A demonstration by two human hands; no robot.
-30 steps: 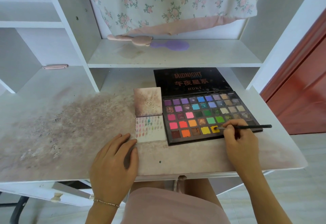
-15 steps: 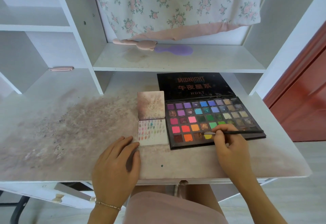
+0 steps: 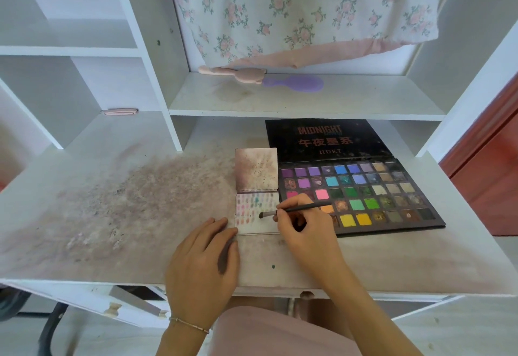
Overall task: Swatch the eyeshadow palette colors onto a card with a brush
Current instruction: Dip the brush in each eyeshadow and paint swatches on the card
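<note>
From my feed: right hand point(image 3: 304, 232) pinches the brush point(image 3: 294, 210) near the ferrule end, fingers curled round the handle, bristle tip pointing left and sitting over the card point(image 3: 256, 214), at or just above its surface (can't tell if it's touching). Card lies between the two hands, directly ahead of the left fingertips and just left of the right knuckles; it already carries rows of small coloured swatches on its upper part. Left hand point(image 3: 203, 266) lies flat on the desk point(image 3: 112, 215), fingers straight and relaxed, gripping nothing, index tip touching the card's near-left corner. Eyeshadow palette point(image 3: 361, 196) is open, flat on the desk, just right of the card and beyond the right hand; that hand covers part of its near-left pans. Brush handle runs back over the palette's lower rows. A stained square sheet point(image 3: 256, 169) sits just beyond the card, touching its far edge. Desk left of the left hand is smeared with powder. Thin bracelet point(image 3: 190, 325) on the left wrist.
</note>
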